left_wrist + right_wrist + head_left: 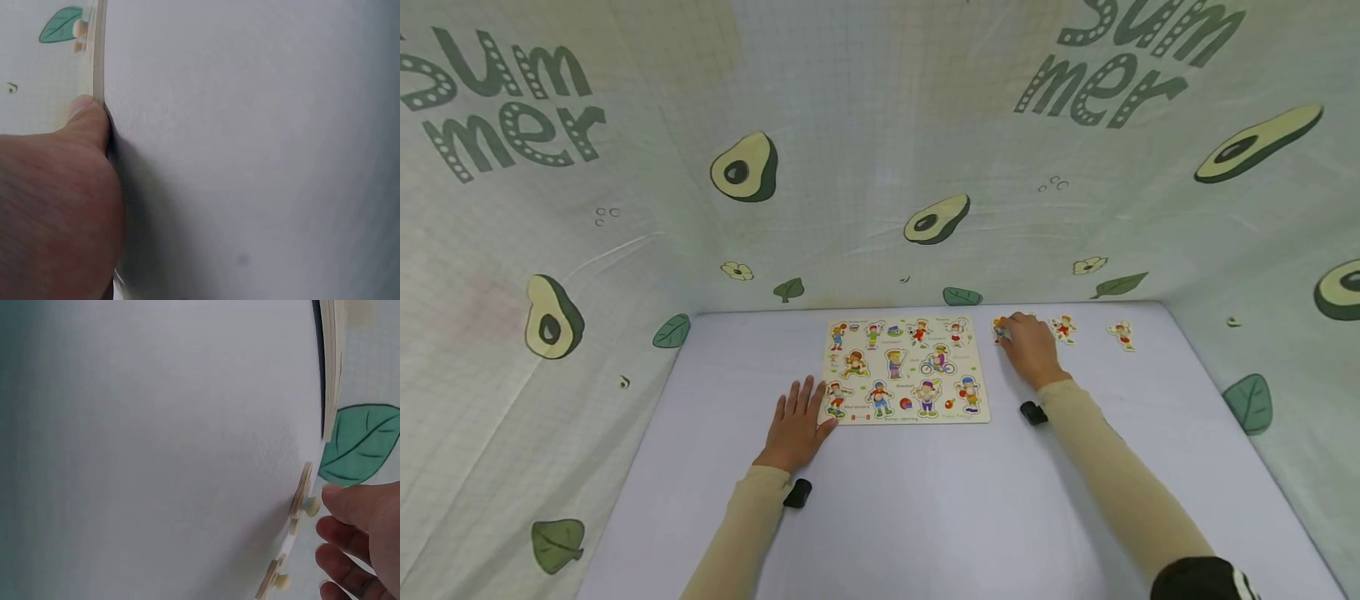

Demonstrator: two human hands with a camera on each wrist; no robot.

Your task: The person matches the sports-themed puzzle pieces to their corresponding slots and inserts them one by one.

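A pale wooden knob puzzle board (871, 400) with printed sports figures lies flat at the table's far side. My left hand (795, 429) rests at its lower left corner with fingers spread; in the left wrist view its thumb (87, 122) touches the board's edge. To the right of the board, my right hand (1032, 348) reaches over a small figure piece (997, 327). Seen from the right wrist, that knobbed puzzle piece (301, 494) lies on the table, its knob close beside my bent thumb and fingers. No clear grip shows.
Two more figure pieces lie further right, one in red (1063, 329) and one at the far right (1122, 335). Another piece (272, 580) with a knob sits near the right hand. A white sheet printed with avocados (745, 167) hangs behind the table (910, 508).
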